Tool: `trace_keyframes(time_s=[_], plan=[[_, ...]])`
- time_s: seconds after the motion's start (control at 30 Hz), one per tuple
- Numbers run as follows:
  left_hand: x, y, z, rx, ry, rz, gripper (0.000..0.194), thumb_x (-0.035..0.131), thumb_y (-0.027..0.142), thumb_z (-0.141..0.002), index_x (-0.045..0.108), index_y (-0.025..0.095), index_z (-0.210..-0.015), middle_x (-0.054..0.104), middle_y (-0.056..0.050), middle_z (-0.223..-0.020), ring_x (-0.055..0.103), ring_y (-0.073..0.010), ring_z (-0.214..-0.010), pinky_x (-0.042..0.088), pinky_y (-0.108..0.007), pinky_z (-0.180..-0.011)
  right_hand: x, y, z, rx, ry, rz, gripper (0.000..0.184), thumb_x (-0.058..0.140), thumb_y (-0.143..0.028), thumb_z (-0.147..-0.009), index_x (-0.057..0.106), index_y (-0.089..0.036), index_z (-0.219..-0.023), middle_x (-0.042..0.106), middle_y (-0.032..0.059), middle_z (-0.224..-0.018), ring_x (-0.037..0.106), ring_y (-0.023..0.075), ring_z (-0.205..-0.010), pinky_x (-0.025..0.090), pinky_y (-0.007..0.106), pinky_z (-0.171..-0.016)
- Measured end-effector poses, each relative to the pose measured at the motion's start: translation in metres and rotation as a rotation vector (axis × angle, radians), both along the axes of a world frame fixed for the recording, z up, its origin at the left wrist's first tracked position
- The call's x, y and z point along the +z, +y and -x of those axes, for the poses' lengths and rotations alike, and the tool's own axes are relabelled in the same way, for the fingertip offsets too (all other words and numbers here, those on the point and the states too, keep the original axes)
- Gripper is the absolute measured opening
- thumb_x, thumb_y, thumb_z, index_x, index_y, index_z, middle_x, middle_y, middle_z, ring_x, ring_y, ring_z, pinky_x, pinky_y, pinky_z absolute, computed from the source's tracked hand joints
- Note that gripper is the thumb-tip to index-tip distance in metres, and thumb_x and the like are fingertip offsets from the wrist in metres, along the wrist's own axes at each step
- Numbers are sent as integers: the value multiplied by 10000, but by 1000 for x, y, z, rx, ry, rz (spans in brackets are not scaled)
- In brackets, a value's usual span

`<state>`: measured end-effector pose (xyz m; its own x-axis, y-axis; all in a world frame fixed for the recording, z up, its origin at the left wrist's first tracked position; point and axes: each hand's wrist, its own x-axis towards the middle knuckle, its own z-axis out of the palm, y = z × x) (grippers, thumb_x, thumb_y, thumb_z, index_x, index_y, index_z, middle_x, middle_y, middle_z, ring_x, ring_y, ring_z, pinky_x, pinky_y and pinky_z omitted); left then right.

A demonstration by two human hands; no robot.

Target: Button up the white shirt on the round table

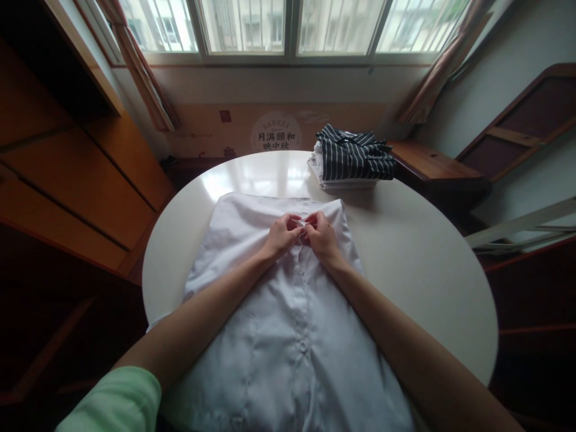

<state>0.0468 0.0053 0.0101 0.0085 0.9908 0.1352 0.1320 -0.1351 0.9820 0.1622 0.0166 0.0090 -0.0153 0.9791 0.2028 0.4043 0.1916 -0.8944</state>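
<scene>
A white button-front shirt [270, 312] lies spread out on the round white table [432, 276], its hem toward the window or its collar, I cannot tell which. Down its middle runs the front placket, where a white button [303, 346] shows. Near the shirt's far edge my left hand [284, 234] pinches the placket cloth from the left. Close beside it, my right hand [320, 235] pinches the same placket from the right. The fingertips of both hands nearly meet. Whether a button sits between them is too small to make out.
A folded stack with a black-and-white striped garment [355, 153] on top stands at the table's far right. Beyond are a printed box [202, 129] and the window. Wooden cabinets [90, 186] rise at left; a wooden bench [432, 162] stands at right.
</scene>
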Motion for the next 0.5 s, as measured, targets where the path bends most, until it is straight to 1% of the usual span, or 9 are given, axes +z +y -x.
trace_keyframes(time_s=[0.1,0.23,0.37,0.5], plan=[[-2,1,1,-18,-13,10,204,587,133,-668,546,108,-866,585,11,-613,541,-82,-481,443,-187,-448,2,-1,0,7,18,18,107,408,-168,-663,432,-219,-754,543,-9,-666,536,140,-505,463,279,-487],[-1,3,2,-39,-23,28,199,587,125,-667,552,107,-862,598,8,-614,546,-75,-496,433,-174,-469,1,-1,0,19,27,4,123,408,-149,-657,436,-224,-750,541,-10,-647,530,137,-489,457,268,-465],[0,4,3,-56,-34,40,196,571,106,-661,550,106,-856,588,14,-592,540,-79,-481,429,-183,-467,1,-1,0,27,16,-14,126,405,-145,-649,449,-218,-742,546,-9,-641,539,139,-509,461,264,-477],[-1,3,3,-41,-14,21,192,566,121,-660,550,110,-851,579,19,-575,535,-85,-477,425,-193,-469,1,-1,0,23,-13,-22,110,401,-165,-653,457,-213,-733,548,-9,-638,546,149,-538,467,283,-514]])
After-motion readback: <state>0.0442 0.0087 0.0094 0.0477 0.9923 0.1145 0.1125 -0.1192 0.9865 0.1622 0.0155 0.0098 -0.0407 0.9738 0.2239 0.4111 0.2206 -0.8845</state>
